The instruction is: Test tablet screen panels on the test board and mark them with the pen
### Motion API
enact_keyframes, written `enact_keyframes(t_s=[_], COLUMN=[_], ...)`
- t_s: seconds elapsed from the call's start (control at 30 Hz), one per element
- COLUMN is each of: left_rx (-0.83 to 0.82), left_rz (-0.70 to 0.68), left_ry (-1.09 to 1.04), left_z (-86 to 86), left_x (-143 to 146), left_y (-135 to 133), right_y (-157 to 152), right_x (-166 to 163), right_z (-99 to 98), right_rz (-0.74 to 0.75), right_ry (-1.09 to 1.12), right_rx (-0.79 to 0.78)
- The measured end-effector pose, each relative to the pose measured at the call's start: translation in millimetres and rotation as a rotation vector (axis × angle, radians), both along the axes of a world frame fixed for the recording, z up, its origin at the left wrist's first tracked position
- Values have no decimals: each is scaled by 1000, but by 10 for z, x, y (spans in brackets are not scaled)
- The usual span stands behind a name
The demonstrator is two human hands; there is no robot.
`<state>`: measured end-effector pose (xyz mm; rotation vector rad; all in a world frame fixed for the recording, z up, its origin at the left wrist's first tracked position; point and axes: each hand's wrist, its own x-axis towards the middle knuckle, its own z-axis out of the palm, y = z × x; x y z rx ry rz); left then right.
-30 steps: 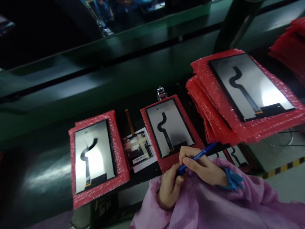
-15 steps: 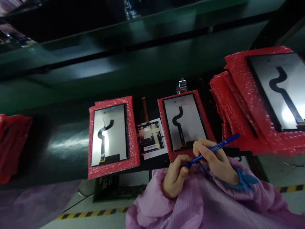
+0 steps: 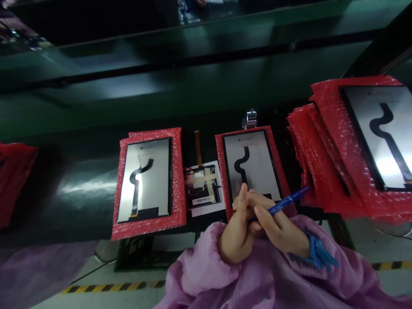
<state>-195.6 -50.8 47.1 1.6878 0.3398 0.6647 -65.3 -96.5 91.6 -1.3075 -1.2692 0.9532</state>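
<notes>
My right hand [image 3: 281, 229] is closed round a blue pen [image 3: 288, 201], whose free end points up to the right. My left hand [image 3: 236, 229] rests against it with the fingers stretched up and touches the pen's lower end. Both hands hover over the near edge of a display panel [image 3: 249, 161] that lies on a red bubble-wrap sheet [image 3: 220, 167]. A second panel [image 3: 146, 178] on its own red bubble-wrap sheet [image 3: 175, 206] lies to the left. Between them sits a small board with labels [image 3: 202, 189] on white paper.
At the right a stack of red bubble-wrap sheets [image 3: 322, 163] carries another display panel [image 3: 381, 133]. A small metal clip [image 3: 251, 116] stands behind the middle panel. More red wrap [image 3: 14, 176] lies at the far left. A dark green conveyor [image 3: 161, 90] runs behind.
My left hand has risen and its fingers have straightened up against the right hand. The pen has tipped slightly lower. The view has shifted a little.
</notes>
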Motion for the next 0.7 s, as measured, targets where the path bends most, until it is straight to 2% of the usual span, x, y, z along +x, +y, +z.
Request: enact_keyframes(t_s=[0.07, 0.17, 0.2, 0.27, 0.33, 0.37, 0.43, 0.5, 0.63, 0.7], left_rx=[111, 401, 481, 601, 661, 671, 655, 633, 629, 596], left_rz=[12, 146, 251, 496, 659, 696, 708, 701, 756, 767], left_ry=[93, 291, 354, 467, 655, 760, 939, 1020, 968, 910], left_z=[121, 284, 307, 284, 179, 112, -18, -103, -138, -149], left_x=[20, 19, 17, 29, 69, 98, 159, 203, 196, 158], left_y=[160, 575, 746, 1089, 1378, 1487, 1627, 1682, 1689, 1703], right_y=[113, 295, 347, 422, 455, 460, 467, 498, 657, 729], right_x=[114, 432, 563, 805, 960, 991, 971, 889, 759, 745], right_z=[-2, -88, -135, -237, -318, -339, -339, -301, -287, -345], right_rz=[-52, -310, -448, -627, -720, -734, -695, -539, -44, 79], right_ry=[4, -52, -135, -406, -685, -820, -1043, -1154, -1122, -1108], right_rx=[-15, -156, -198, -250, -298, -315, -329, -289, -158, -156])
